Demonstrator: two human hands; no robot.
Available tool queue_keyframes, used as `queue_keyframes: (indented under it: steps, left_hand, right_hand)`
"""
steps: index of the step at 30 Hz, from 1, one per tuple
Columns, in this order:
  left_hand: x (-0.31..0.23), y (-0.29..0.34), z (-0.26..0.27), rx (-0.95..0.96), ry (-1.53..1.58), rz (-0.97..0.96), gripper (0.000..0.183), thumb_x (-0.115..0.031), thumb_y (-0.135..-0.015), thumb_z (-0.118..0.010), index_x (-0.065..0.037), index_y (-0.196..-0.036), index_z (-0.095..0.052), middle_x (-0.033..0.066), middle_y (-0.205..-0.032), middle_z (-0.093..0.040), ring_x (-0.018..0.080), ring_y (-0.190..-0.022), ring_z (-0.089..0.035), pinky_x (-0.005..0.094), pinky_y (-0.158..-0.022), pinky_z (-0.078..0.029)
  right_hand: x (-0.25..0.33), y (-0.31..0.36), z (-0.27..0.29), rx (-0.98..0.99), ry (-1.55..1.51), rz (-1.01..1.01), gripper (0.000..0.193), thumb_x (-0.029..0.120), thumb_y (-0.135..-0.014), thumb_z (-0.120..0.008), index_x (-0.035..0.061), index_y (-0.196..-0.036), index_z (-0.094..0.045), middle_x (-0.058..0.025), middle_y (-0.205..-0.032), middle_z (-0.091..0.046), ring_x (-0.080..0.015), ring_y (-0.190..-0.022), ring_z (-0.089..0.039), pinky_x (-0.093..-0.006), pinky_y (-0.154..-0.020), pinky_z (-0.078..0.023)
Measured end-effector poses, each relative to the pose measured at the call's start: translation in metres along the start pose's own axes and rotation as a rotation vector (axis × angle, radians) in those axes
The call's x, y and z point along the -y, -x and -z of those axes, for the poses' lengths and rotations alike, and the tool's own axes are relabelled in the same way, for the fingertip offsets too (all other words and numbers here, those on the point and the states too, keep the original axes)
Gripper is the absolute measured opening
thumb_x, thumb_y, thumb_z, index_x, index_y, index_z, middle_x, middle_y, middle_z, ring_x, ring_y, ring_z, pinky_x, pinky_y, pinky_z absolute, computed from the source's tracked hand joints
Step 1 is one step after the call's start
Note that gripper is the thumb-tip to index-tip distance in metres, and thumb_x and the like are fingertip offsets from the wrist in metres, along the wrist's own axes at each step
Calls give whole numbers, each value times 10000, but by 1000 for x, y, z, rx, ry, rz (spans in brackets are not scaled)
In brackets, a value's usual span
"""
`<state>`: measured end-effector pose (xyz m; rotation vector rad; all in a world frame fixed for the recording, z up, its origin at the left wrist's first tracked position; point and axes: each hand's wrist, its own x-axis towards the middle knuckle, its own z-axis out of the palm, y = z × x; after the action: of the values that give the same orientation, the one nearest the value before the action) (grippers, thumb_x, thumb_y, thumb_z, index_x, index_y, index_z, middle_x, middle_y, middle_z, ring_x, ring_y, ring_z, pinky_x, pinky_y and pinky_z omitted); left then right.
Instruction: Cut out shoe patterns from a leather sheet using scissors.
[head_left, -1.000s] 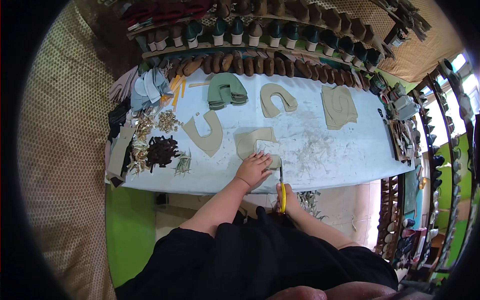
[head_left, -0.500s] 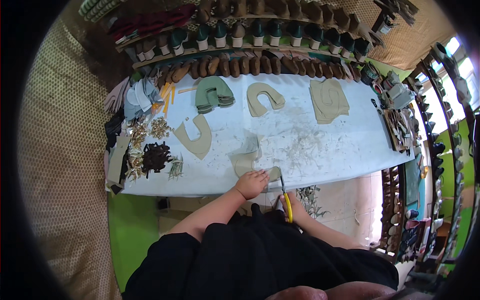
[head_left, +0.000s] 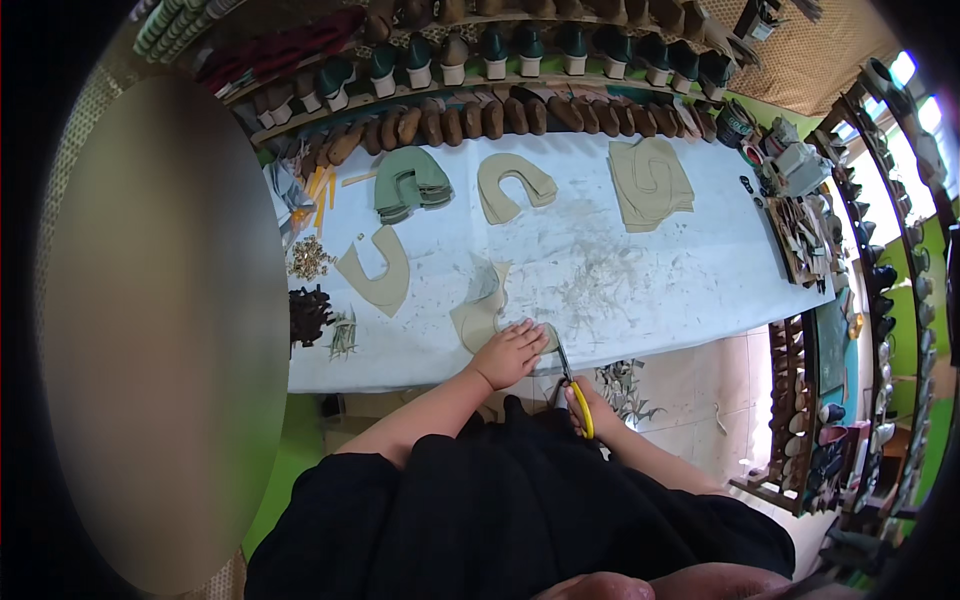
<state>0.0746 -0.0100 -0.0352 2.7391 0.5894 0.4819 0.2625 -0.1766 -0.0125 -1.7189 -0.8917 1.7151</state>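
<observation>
To my left on the white-covered table (head_left: 700, 285), a beige U-shaped piece (head_left: 386, 283) lies alone, with a green stack (head_left: 402, 166) of similar shapes beyond it; both look cut to outline, so I judge them finished. Next along, near the table's front edge, is the beige workpiece (head_left: 474, 328), partly hidden by my hand. Its trimming seems under way, not complete, with the blades at its right end; how much edge is left I cannot tell. Farther back lies another beige curved shape (head_left: 494, 192), apparently cut, and to the right a pile of beige sheets (head_left: 632, 195), whose state I cannot judge.

My left hand (head_left: 511, 354) is flat, palm down on the workpiece, fingers extended and slightly apart, gripping nothing; its forearm slants up from the lower left. My right hand (head_left: 598, 407), lower and beyond the table edge, is closed round the yellow handles of the scissors (head_left: 583, 408), which tilt away from me. Whether their blades are parted, I cannot tell.
</observation>
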Motion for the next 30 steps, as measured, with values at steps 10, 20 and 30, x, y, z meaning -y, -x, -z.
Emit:
queue_keyframes:
  steps: [10,20,30]
  left_hand:
    - [-3,0,4,5,23,9,396,-212,-888,-614,-103,-1268,-598,78,-1367,-554,279,-1280,-505,448,-1056,-404]
    - [-2,2,2,9,24,13,397,-205,-888,-611,-93,-1269,-594,83,-1374,-547,281,-1280,-504,447,-1057,-406]
    - [0,2,2,-2,37,21,394,-202,-884,-611,-84,-1259,-593,85,-1365,-555,280,-1266,-516,437,-1052,-410]
  right_hand:
    - [1,-3,-6,-26,35,-34,483,488,-986,-469,107,-1266,-366,-49,-599,-460,-151,-442,-458,-306,-401,-405]
    - [-9,-5,-12,-110,133,90,469,476,-988,-478,63,-1203,-415,-78,-608,-513,-191,-462,-528,-335,-424,-424]
    - [8,2,16,25,5,-16,409,490,-980,-493,132,-1175,-458,-15,-585,-442,-123,-418,-427,-293,-378,-378]
